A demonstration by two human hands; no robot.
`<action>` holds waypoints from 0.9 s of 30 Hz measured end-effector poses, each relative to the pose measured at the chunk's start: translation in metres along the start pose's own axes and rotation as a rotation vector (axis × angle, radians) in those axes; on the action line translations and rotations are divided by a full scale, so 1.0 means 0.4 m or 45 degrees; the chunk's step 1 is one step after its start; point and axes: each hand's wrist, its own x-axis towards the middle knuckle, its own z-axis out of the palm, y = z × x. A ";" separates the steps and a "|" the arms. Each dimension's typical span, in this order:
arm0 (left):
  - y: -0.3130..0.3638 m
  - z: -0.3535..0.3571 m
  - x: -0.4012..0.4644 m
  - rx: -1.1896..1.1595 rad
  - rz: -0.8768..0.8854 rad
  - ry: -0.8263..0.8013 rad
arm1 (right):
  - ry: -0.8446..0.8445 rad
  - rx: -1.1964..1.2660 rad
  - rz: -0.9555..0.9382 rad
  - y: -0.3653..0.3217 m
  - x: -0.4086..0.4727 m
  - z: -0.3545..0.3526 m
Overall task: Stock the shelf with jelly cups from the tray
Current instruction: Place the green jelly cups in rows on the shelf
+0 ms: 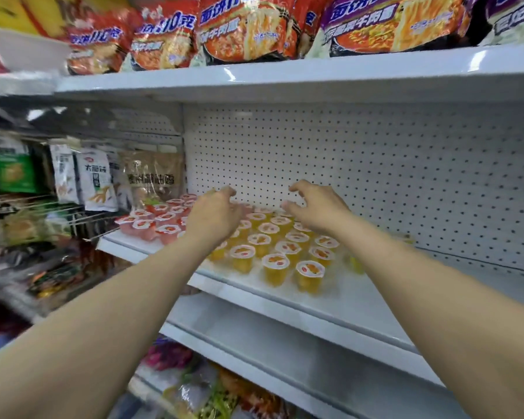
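Observation:
Several yellow jelly cups (274,267) stand in rows on the white shelf (330,300), with several pink jelly cups (147,226) in rows to their left. My left hand (214,214) reaches over the boundary between the pink and yellow rows, fingers loosely curled and pointing down at the back cups; whether it holds a cup is hidden. My right hand (313,207) hovers over the back yellow cups with fingers spread and curled, holding nothing visible. No tray is in view.
A white pegboard (360,164) backs the shelf. Noodle packets (242,28) fill the shelf above. Snack bags (96,179) hang on wire racks to the left. The shelf's right part is bare. A lower shelf (285,352) sits below.

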 end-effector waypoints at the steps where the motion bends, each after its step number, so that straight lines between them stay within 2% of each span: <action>1: -0.039 -0.021 -0.006 0.024 -0.027 0.012 | -0.014 0.004 -0.033 -0.038 0.013 0.019; 6: -0.246 -0.118 -0.039 0.135 -0.175 0.041 | -0.094 0.045 -0.161 -0.240 0.052 0.128; 12: -0.519 -0.225 -0.092 0.102 -0.309 0.060 | -0.197 0.109 -0.285 -0.497 0.091 0.279; 21: -1.023 -0.410 -0.188 0.219 -0.512 -0.025 | -0.342 0.163 -0.487 -0.972 0.149 0.568; 27: -1.300 -0.498 -0.238 0.308 -0.623 -0.088 | -0.447 0.170 -0.519 -1.229 0.174 0.754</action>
